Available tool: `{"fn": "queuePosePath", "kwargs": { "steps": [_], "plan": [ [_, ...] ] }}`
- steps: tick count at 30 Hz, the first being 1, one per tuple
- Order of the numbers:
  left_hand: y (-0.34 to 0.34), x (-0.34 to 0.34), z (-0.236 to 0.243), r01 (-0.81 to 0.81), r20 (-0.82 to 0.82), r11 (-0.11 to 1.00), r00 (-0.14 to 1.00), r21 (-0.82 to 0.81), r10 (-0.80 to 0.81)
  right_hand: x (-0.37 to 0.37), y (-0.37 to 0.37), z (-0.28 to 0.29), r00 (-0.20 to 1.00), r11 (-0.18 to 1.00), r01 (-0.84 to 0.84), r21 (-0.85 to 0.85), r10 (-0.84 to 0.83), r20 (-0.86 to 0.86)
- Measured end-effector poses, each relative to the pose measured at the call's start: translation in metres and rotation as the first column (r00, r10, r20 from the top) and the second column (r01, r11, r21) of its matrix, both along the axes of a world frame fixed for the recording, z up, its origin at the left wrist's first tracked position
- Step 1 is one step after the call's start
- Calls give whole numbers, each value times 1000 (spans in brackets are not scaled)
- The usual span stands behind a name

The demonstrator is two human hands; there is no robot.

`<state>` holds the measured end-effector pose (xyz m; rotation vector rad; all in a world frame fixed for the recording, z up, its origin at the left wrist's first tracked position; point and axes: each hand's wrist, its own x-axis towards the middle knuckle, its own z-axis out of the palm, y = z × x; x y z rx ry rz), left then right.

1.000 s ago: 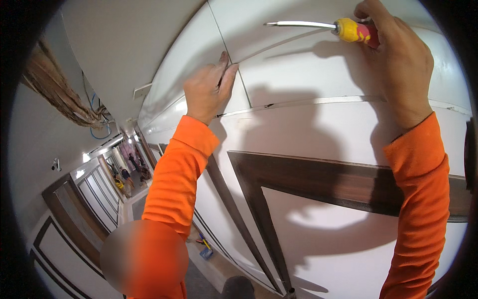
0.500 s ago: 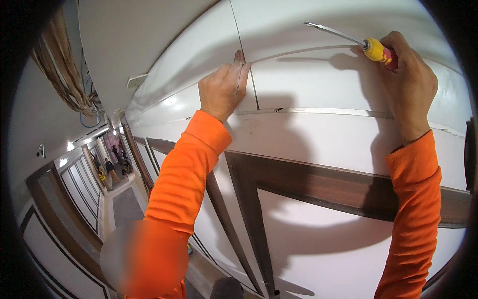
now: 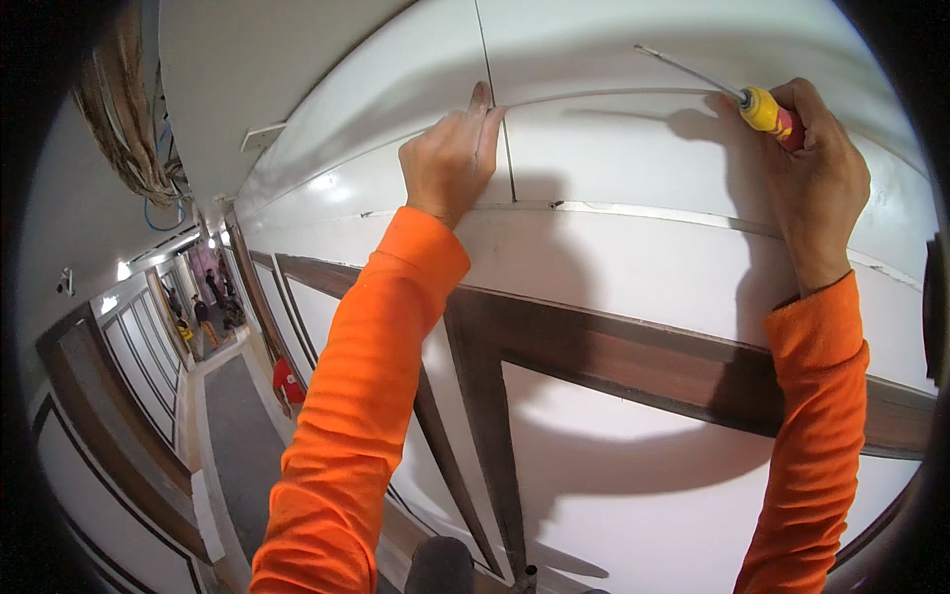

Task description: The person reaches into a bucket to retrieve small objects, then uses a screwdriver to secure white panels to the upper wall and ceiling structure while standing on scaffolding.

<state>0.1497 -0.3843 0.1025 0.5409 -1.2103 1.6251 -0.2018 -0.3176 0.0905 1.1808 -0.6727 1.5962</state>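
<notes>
In front of me is a white wall panel [image 3: 633, 148] with a thin vertical seam and a long curved horizontal edge. My left hand [image 3: 450, 163] is closed against it beside the seam, index finger and thumb pointing up, other fingers curled. Whatever those fingers may grip is hidden. Further right, my right hand [image 3: 821, 183] wraps round the yellow and red handle of a screwdriver [image 3: 767, 111]. Its metal shaft points up and left, with the tip apart from my left hand. A fingertip of the right hand meets the panel close to the horizontal edge.
Below runs a white ledge [image 3: 653, 212] with a small dark screw-like piece, then a dark wooden frame [image 3: 633, 351]. A corridor [image 3: 237, 436] stretches away at left, with several people, one in red [image 3: 285, 384]. Bundled brown material [image 3: 124, 119] hangs from the ceiling.
My view has shifted slightly, showing more corridor floor and a person in red. Both hands keep their places on the panel, and the screwdriver stays in my right hand.
</notes>
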Motion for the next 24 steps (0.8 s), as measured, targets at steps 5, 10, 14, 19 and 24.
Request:
{"fn": "queuePosePath", "kwargs": {
  "steps": [5,10,14,19,24],
  "plan": [
    [-1,5,0,33,28,999,999,-22,-33,25,23,-38,866,863,-464,201,490,-103],
    [1,6,-2,-61,29,996,998,-61,63,79,24,-62,809,865,-417,280,494,-320],
    [8,5,-1,-183,62,979,980,-89,188,118,7,-60,819,924,-223,310,350,-455],
    [10,-1,-2,-132,58,987,989,-88,137,129,-18,-55,805,973,-70,221,186,-564],
    [3,9,2,-113,33,989,993,-93,117,134,-22,-54,835,967,-89,238,203,-512]
  ]
}}
